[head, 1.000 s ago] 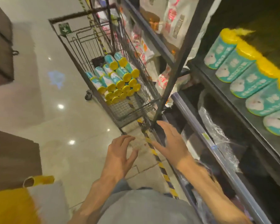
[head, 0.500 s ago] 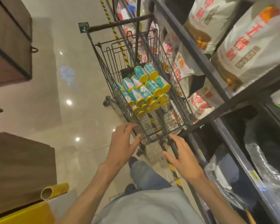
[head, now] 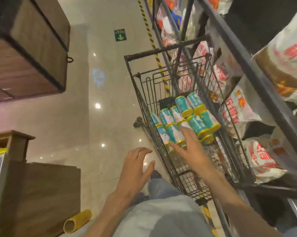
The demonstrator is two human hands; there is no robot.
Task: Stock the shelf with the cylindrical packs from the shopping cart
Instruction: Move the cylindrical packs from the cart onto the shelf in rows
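Several teal cylindrical packs [head: 197, 123] with yellow lids lie stacked in the black wire shopping cart [head: 142, 103], which stands beside the shelf. My right hand [head: 191, 149] is inside the cart with fingers spread, its fingertips over the nearest packs; I cannot tell whether it touches them. My left hand [head: 135, 165] hovers open just outside the cart's left wall, holding nothing. The black metal shelf [head: 257, 77] runs along the right, filled here with white bags.
White bags with red print [head: 238, 106] fill the shelf next to the cart. Brown wooden boxes [head: 29, 53] stand at the left. A yellow cardboard tube [head: 77, 221] lies on the glossy floor. Yellow-black tape [head: 151, 36] runs along the shelf's base.
The view has swung left from the shelf to the cart. My right hand has reached forward over the cart's edge to the packs, and my left hand has moved up beside the cart.
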